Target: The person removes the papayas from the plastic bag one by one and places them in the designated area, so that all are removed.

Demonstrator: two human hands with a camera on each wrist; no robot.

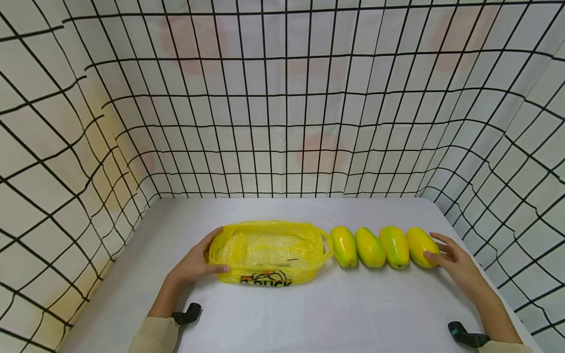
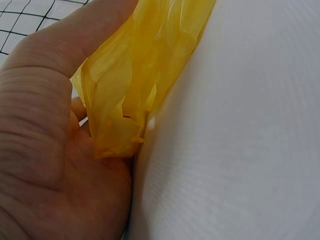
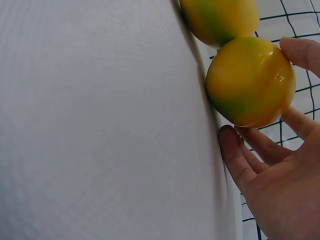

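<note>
A yellow plastic bag [image 1: 269, 250] with printed dark lettering lies on its side, its mouth spread wide. My left hand [image 1: 198, 260] holds the bag's left end, thumb in front and fingers behind; the left wrist view shows crumpled film [image 2: 125, 100] against the palm. To the bag's right, several yellow-green mangoes stand in a row, the nearest mango [image 1: 344, 246] beside the bag's handle loop. At the row's right end my right hand [image 1: 454, 262] has thumb and fingers round the last mango [image 1: 421, 246]. In the right wrist view, fingertips touch that mango [image 3: 250, 82].
A white cloth covers the table [image 1: 326, 314]. Black grid netting [image 1: 287, 122] rises over white sheeting at the back and both sides. Dark straps with small devices sit on the left wrist [image 1: 187, 314] and right wrist [image 1: 468, 336].
</note>
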